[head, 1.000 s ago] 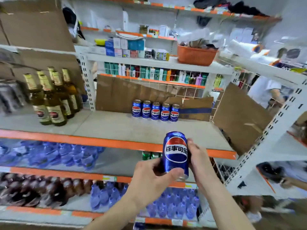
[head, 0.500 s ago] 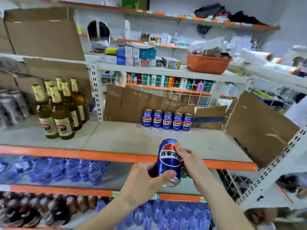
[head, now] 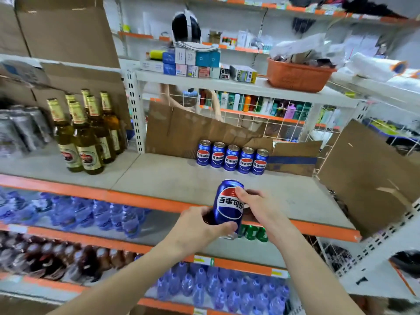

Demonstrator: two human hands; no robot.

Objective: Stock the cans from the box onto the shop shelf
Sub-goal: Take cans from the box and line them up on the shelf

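Observation:
I hold one blue cola can (head: 227,206) upright between both hands, just in front of the orange front edge of the grey shelf (head: 172,178). My left hand (head: 197,230) wraps its lower part from the left. My right hand (head: 254,208) grips its upper right side, fingertips near the rim. A row of several matching blue cans (head: 231,158) stands at the back of the same shelf, against a cardboard sheet (head: 188,130). The box is out of view.
Brown beer bottles (head: 88,133) stand on the shelf to the left. A cardboard panel (head: 368,178) leans at the shelf's right end. Water bottles (head: 91,212) and green cans (head: 252,233) fill the shelf below. An orange basket (head: 297,76) sits above. A person stands behind the rack.
The can and both hands have shifted slightly forward toward the shelf edge, the can tilting a little. My view has moved closer to the shelf and dropped lower.

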